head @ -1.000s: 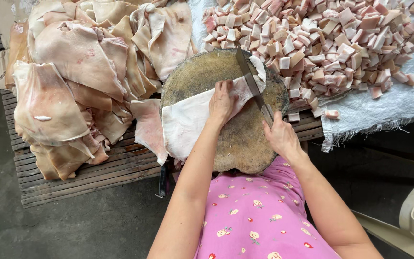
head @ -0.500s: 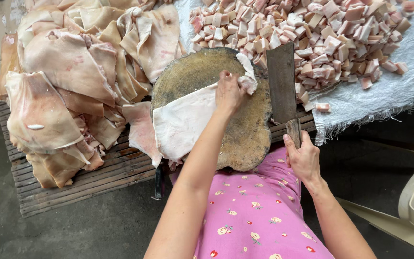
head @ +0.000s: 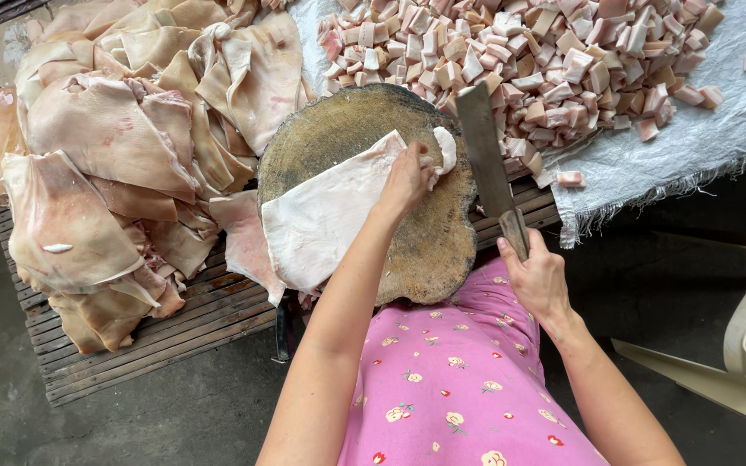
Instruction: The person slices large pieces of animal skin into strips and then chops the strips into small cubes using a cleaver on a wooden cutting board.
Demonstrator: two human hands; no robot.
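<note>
left hand (head: pixel 407 177) pinning pork skin (head: pixel 330 220) on block (head: pixel 425 250) | right hand (head: pixel 535 280) gripping cleaver (head: pixel 485 155) beside it

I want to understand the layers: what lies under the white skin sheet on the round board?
The white sheet lies on the round wooden board; its lower edge overhangs another skin piece. The left hand presses it. The board surface beneath is covered.

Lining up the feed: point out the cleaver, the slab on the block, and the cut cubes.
cleaver (head: pixel 482 147): head view, flat of blade.
slab (head: pixel 330 220): head view, pale middle.
cut cubes (head: pixel 546 65): head view, pile centre.
</note>
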